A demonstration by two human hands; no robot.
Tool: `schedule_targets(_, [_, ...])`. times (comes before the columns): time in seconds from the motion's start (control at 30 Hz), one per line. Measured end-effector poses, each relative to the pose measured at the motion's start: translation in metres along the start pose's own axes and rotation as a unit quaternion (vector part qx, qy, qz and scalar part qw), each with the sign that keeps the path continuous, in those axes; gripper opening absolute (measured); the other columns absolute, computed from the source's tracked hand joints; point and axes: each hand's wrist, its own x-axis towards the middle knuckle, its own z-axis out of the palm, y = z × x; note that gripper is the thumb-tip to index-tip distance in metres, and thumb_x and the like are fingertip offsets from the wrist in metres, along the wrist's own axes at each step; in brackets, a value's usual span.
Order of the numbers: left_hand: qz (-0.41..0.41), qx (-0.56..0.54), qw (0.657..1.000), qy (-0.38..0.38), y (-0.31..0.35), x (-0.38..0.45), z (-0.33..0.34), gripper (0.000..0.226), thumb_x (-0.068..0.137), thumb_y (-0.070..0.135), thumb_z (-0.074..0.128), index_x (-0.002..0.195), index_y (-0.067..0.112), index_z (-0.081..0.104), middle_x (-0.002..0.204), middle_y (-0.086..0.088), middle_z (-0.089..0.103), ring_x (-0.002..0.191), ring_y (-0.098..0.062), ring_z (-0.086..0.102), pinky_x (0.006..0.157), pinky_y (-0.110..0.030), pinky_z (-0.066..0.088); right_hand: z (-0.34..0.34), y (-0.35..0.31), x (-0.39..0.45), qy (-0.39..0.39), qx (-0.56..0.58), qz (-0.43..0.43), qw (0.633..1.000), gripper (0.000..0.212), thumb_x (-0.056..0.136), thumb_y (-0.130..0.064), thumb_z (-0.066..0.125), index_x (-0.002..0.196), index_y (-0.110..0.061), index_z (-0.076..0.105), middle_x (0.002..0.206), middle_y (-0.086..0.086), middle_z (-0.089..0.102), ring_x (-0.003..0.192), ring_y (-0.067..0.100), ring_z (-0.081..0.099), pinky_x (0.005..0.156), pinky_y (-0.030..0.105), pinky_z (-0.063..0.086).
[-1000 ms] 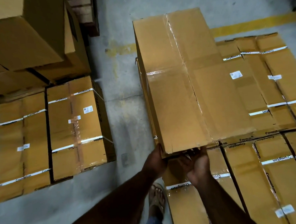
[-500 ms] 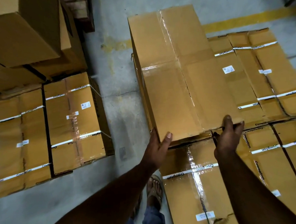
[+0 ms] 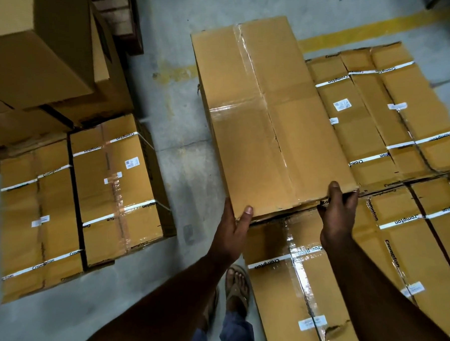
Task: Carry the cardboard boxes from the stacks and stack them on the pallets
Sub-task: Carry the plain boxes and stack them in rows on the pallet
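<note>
Holding the near short end of the plain box, we have our left hand curled round its 7 o'clock corner, thumb on top, and our right hand gripping the 5 o'clock corner. Box lies on the strapped boxes, long axis running 12 to 6 away from us, both hands equally near. Next looks like a push toward 12.

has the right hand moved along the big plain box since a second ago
Yes. The right hand went from under the middle of the large plain taped cardboard box's near edge to its right corner, beside the strapped boxes.
</note>
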Motion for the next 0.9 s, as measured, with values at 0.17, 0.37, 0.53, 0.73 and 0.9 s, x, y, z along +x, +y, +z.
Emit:
schedule_targets(0.17, [0.013, 0.060, 0.997, -0.044, -0.004, -0.012, -0.020, 0.071, 0.097, 0.039, 0.069, 0.153, 0.041, 0.026, 0.156, 0.015, 0.041, 0.136, 0.007, 0.044, 0.107, -0.010, 0.038, 0.006, 0.004, -0.046, -0.034, 0.019, 0.066, 0.997, 0.060, 0.104, -0.043, 0.059, 0.157, -0.023, 0.040, 0.157, 0.003, 0.049, 0.141, 0.026, 0.048, 0.118, 0.052, 0.041])
schedule_targets(0.37, [-0.025, 0.137, 0.990, 0.008, -0.002, -0.055, -0.068, 0.065, 0.099, 0.020, 0.066, 0.158, 0.013, 0.038, 0.157, -0.009, 0.047, 0.143, -0.025, 0.048, 0.116, -0.041, 0.044, 0.038, 0.038, -0.161, -0.139, -0.143, 0.058, 0.978, 0.010, 0.092, -0.021, 0.071, 0.091, -0.028, 0.077, 0.107, 0.000, 0.077, 0.106, 0.026, 0.071, 0.098, 0.052, 0.057])
schedule_targets(0.53, [-0.062, 0.080, 0.991, 0.093, -0.019, -0.091, -0.154, 0.041, 0.099, 0.009, 0.065, 0.140, 0.010, 0.057, 0.132, -0.008, 0.066, 0.121, -0.022, 0.063, 0.106, -0.043, 0.052, 0.101, 0.042, -0.265, -0.294, -0.164, 0.057, 0.940, 0.010, 0.098, -0.015, 0.069, 0.102, -0.023, 0.072, 0.101, 0.003, 0.078, 0.097, 0.024, 0.074, 0.085, 0.041, 0.059])
schedule_targets(0.73, [-0.108, 0.016, 0.973, 0.205, -0.086, -0.151, -0.326, 0.031, 0.097, 0.006, 0.067, 0.127, 0.015, 0.064, 0.118, -0.006, 0.071, 0.113, -0.023, 0.067, 0.100, -0.036, 0.052, 0.212, 0.116, -0.370, -0.393, -0.223, 0.062, 0.890, 0.010, 0.099, -0.011, 0.068, 0.104, -0.020, 0.071, 0.103, 0.006, 0.077, 0.098, 0.028, 0.072, 0.088, 0.041, 0.057])
schedule_targets(0.9, [-0.126, -0.027, 0.951, 0.282, -0.171, -0.183, -0.498, 0.026, 0.090, 0.024, 0.069, 0.116, 0.024, 0.066, 0.108, 0.001, 0.072, 0.104, -0.017, 0.067, 0.099, -0.040, 0.054, 0.347, 0.212, -0.486, -0.441, -0.247, 0.112, 0.856, 0.016, 0.099, -0.003, 0.066, 0.101, -0.018, 0.070, 0.103, 0.010, 0.074, 0.096, 0.024, 0.066, 0.070, 0.019, 0.052])
